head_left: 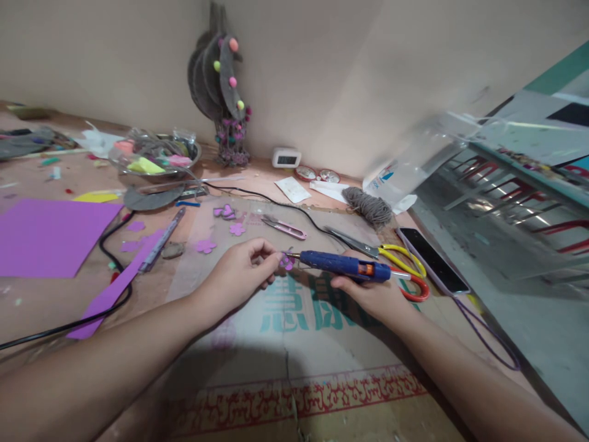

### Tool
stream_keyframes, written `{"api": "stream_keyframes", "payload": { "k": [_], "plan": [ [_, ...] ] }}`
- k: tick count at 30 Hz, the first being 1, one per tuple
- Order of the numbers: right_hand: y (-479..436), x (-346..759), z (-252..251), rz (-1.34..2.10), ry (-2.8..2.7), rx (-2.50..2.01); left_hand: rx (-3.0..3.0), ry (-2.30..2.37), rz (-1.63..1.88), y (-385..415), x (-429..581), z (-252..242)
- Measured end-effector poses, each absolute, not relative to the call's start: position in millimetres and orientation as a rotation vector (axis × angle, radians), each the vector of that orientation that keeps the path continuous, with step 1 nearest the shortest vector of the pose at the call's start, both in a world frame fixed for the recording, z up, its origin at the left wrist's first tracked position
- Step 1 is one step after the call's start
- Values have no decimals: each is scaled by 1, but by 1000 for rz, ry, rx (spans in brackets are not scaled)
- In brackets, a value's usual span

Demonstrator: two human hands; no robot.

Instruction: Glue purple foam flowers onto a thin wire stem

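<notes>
My left hand (252,264) pinches a small purple flower cutout (288,261) between thumb and fingertips, above a printed cardboard sheet (257,362). In my right hand (361,291) is a blue hot glue gun (338,264), its fingers wrapped around the far side of the body. The gun's metal nozzle points left and meets the flower, or lies just in front of it; I cannot tell which. More purple flower cutouts (206,245) lie beyond my left hand. Pink-handled thread snips (285,227) and scissors (396,258) with yellow and red handles rest nearby.
At left are a purple foam sheet (50,239), a pen (161,239) and a black cable (105,239). A bowl of scraps (156,162), grey yarn (368,205) and a small clock (286,158) stand along the wall. A phone (432,261) lies by the right table edge.
</notes>
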State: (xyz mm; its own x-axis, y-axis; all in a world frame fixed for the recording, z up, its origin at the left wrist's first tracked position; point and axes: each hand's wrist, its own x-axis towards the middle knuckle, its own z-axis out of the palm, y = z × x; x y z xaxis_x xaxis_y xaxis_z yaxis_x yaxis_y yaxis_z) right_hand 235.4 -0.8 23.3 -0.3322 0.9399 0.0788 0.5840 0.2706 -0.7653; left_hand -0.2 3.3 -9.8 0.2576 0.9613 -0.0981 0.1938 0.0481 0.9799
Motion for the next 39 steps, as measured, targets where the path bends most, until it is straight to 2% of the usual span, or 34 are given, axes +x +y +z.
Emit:
{"api": "stream_keyframes", "payload": {
  "k": [39],
  "plan": [
    [-3,239,25,874,-1974,-1398,1337,1192,847,3,2,-5]
  ]
}}
